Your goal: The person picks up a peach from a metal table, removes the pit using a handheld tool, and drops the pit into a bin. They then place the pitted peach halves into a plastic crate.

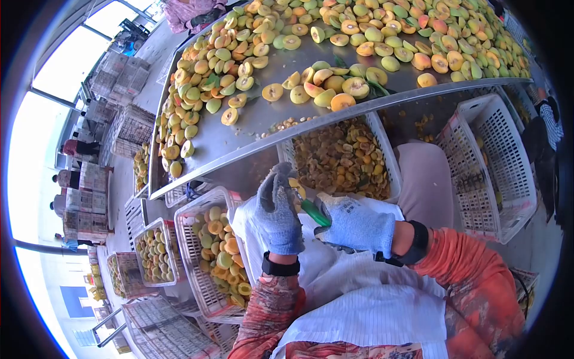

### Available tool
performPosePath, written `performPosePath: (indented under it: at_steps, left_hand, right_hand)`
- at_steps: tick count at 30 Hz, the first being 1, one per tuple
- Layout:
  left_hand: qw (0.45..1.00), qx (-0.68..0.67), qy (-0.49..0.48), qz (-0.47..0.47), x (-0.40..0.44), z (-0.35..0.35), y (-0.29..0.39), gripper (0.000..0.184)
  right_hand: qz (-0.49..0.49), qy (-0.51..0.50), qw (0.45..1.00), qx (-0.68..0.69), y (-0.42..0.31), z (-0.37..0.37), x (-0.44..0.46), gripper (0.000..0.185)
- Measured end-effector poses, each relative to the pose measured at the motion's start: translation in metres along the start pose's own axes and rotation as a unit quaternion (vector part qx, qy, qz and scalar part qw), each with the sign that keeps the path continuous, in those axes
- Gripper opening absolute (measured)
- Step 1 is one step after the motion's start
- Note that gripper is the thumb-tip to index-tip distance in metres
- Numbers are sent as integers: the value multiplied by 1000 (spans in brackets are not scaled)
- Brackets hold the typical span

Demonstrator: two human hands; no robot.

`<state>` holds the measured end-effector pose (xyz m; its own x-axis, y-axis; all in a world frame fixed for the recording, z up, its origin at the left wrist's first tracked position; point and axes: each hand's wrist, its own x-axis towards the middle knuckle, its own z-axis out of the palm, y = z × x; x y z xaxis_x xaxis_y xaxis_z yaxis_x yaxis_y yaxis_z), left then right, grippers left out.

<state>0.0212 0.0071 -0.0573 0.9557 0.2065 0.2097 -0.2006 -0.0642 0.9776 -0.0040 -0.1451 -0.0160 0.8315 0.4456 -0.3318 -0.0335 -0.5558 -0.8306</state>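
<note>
Showing in front of the metal table (218,136), a yellow fruit piece (297,188) is held by the curled left hand (279,212). A green-handled tool (315,213) is gripped there by the closed right hand (359,222)

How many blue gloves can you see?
2. One glove is on the left hand; the other is on the right hand, which holds a green-handled tool. Others might be hidden from view.

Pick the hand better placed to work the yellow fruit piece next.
Likely right: the blue-gloved right hand holds the green-handled tool, angled toward the fruit piece in the blue-gloved left hand.
</note>
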Motion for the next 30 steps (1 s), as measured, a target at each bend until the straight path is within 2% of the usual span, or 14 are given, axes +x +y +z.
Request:
performPosePath:
  at_steps: [1, 5, 7, 8, 12, 14, 18, 20, 21, 24, 26, 27, 29, 30]
  left_hand:
    - [994, -66, -13, -86, 0, -1, 0, 28]
    - [988, -7, -58, -142, 2, -2, 1, 28]
    - [1000, 14, 17, 10, -1, 5, -5, 29]
    - [995, 72, 19, 62, -3, 4, -9, 28]
    - [987, 110, 34, 112, -4, 4, -25, 28]
    - [989, -100, -3, -113, 0, 2, -23, 28]
    - [965, -163, -64, -195, 13, 0, -9, 24]
    - [919, -219, -79, -318, 18, 4, -1, 24]
    - [919, -218, -80, -319, 18, 5, -1, 24]
    - [919, -246, -75, -299, 13, 10, -4, 25]
    - [995, -51, 38, -79, 8, 20, -12, 31]
    - [995, -51, 37, -78, 7, 22, -11, 31]
    - [995, 60, 47, 64, 4, 23, -9, 31]
    - [995, 62, 46, 63, 3, 20, -14, 31]
  right_hand:
    - [-34, 30, 998, -36, 5, 2, 2, 38]
    - [-74, 50, 992, -85, 6, 1, -2, 38]
    - [-69, 43, 994, -75, 5, 3, 2, 38]
    - [-62, 36, 995, -63, 6, 4, 4, 37]
    - [-110, 110, 984, -88, 25, 24, 7, 35]
    - [-140, 137, 970, -143, 26, 25, 4, 34]
    - [-107, 100, 980, -133, 21, 15, 2, 44]
    - [-101, 98, 974, -178, 17, 10, 2, 43]
    - [-100, 99, 974, -177, 16, 7, 3, 43]
    - [-109, 95, 967, -208, 14, 3, 4, 42]
    - [-137, 91, 969, -183, 14, -1, 5, 43]
    - [-137, 92, 969, -183, 14, -3, 5, 43]
    - [-138, 70, 973, -173, 14, -3, 6, 44]
    - [-139, 70, 973, -171, 15, -3, 6, 44]
